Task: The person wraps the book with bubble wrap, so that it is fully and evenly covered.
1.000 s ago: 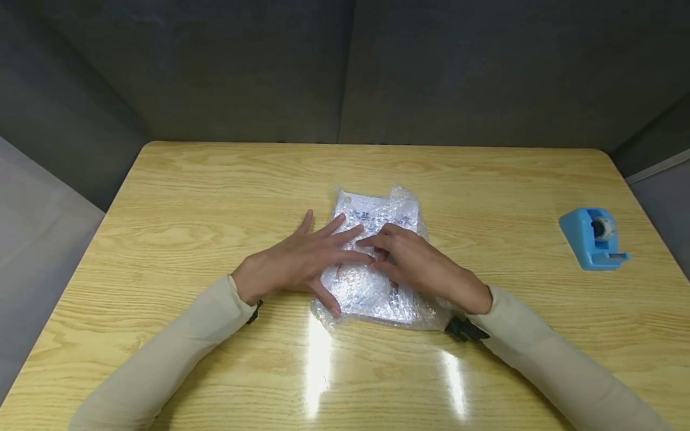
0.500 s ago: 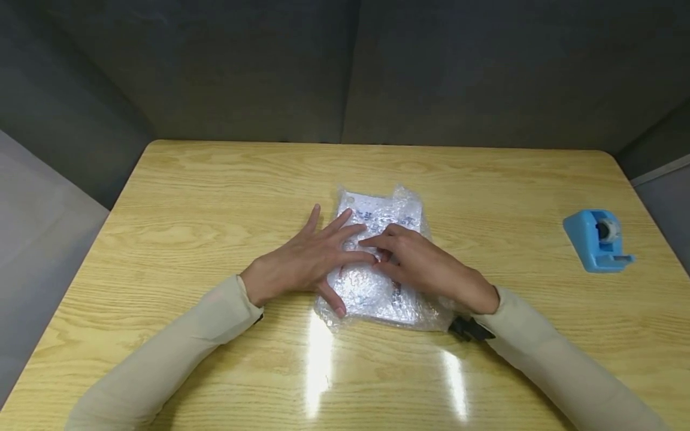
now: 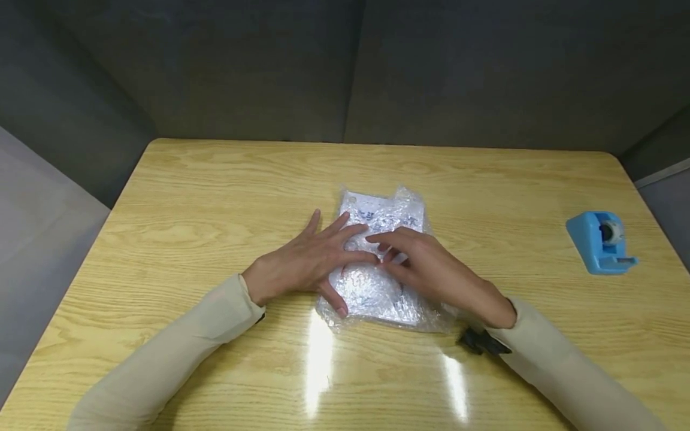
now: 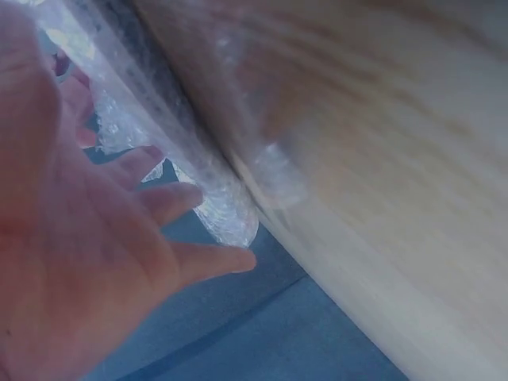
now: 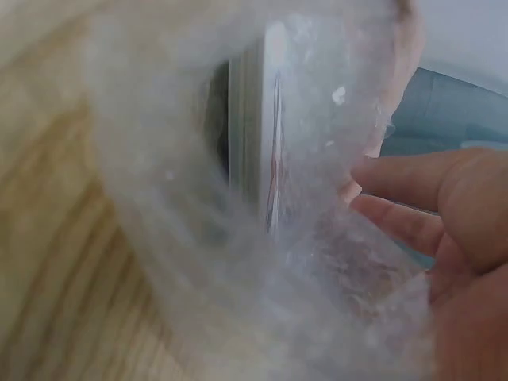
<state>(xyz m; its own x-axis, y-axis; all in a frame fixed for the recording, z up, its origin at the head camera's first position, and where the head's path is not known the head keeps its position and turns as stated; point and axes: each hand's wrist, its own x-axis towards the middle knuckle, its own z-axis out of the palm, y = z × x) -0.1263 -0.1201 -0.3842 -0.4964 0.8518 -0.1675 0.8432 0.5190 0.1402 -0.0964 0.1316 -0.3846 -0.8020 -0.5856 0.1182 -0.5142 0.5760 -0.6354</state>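
A flat, book-like item wrapped in clear bubble wrap (image 3: pixel 372 299) lies mid-table, dark blue lettering showing through near its far end. My left hand (image 3: pixel 307 260) rests on its left part with fingers spread, thumb near the front left corner. From the right, my right hand (image 3: pixel 420 260) reaches over the wrap, fingers bent and thumb tip beside a left fingertip. The right wrist view shows the thumb and a finger of the right hand (image 5: pixel 468 214) touching or very near the wrap (image 5: pixel 317 230), whose loose side stands open around the item's edge. I see nothing held between them.
A blue tape dispenser (image 3: pixel 598 242) with a roll of tape stands at the right of the wooden table (image 3: pixel 215 179). Dark panels (image 3: pixel 242 72) rise behind the table's far edge. A black strap piece (image 3: pixel 482 341) hangs at the right wrist.
My right hand has lifted slightly and drawn back a little to the right, its fingers loosening. The left hand stays spread on the wrap. The view has shifted slightly.
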